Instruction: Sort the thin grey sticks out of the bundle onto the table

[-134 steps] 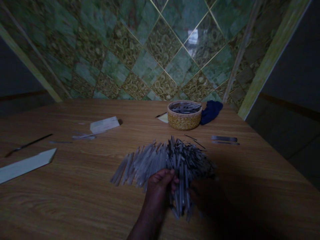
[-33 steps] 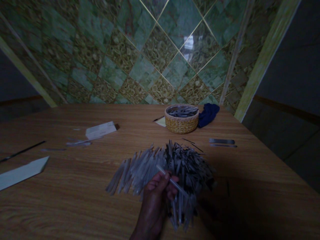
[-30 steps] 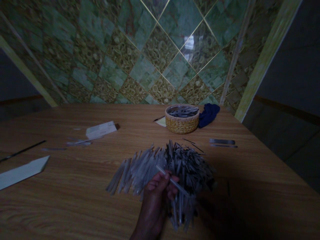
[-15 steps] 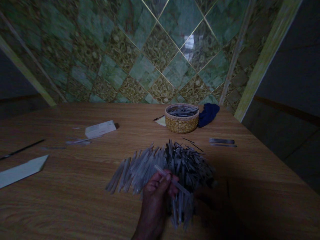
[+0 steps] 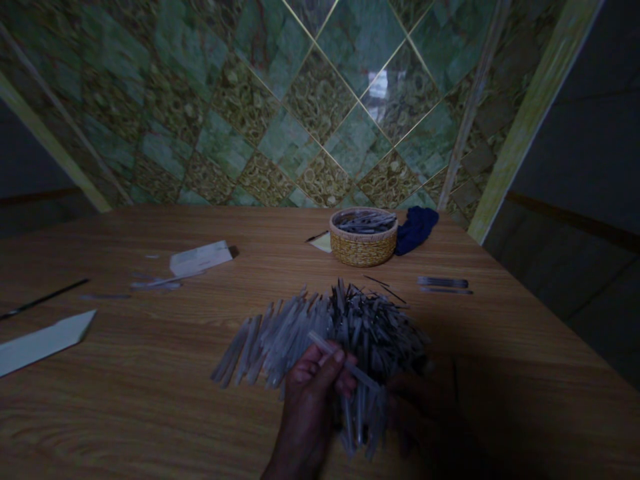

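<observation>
My left hand (image 5: 320, 380) is closed around a slim translucent plastic tube (image 5: 367, 380), pinched between thumb and fingers and slanting down to the right. Deep shadow covers my right hand (image 5: 417, 407); its fingers look drawn together by the tube's lower right end, and what they grip is too dark to make out. Beneath and beyond the hands lies a heap of dark thin sticks mixed with tubes (image 5: 370, 320). To its left, pale translucent tubes (image 5: 285, 340) lie side by side. More tubes (image 5: 360, 420) lie between my hands, at the near side.
A woven basket (image 5: 364, 250) full of similar tubes stands at the back, beside a dark blue cloth (image 5: 417, 227). Several filled-looking tubes (image 5: 443, 283) lie right. At left are a white box (image 5: 201, 258), loose pale strips (image 5: 157, 283), a black stick (image 5: 47, 298) and a pale flat strip (image 5: 47, 341).
My right hand has shifted slightly, its fingers now closer to the tube's lower end. My left hand and the tube have barely moved.
</observation>
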Demonstrator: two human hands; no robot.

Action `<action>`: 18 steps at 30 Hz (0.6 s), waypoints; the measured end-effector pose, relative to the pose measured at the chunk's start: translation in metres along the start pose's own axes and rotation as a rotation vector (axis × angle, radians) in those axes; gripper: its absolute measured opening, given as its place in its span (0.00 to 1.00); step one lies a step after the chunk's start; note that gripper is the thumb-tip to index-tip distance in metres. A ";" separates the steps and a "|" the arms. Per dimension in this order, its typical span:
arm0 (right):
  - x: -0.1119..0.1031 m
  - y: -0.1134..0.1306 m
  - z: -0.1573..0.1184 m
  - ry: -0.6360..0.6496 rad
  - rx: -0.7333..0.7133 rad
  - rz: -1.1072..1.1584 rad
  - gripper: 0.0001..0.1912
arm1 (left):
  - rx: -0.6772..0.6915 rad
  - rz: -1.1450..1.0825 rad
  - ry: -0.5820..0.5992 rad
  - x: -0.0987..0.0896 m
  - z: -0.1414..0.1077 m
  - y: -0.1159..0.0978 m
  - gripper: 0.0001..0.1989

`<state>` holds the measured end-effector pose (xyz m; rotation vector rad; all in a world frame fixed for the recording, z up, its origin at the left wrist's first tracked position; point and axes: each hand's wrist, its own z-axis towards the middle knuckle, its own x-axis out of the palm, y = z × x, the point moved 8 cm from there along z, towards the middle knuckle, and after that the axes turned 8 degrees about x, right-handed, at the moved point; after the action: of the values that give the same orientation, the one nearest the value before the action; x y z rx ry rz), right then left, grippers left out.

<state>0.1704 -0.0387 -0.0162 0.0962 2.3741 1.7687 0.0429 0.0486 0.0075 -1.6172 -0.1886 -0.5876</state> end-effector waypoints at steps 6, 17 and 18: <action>0.004 -0.004 0.000 0.051 0.033 0.109 0.13 | -0.009 0.028 0.053 0.004 -0.002 -0.001 0.08; 0.010 -0.010 0.002 0.097 0.060 0.258 0.17 | -0.010 0.027 0.091 0.005 -0.002 0.002 0.07; 0.010 -0.011 0.002 0.093 0.058 0.261 0.17 | -0.006 0.031 0.089 0.005 -0.002 0.001 0.06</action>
<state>0.1615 -0.0383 -0.0288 0.3534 2.5800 1.8504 0.0476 0.0457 0.0087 -1.5932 -0.0958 -0.6360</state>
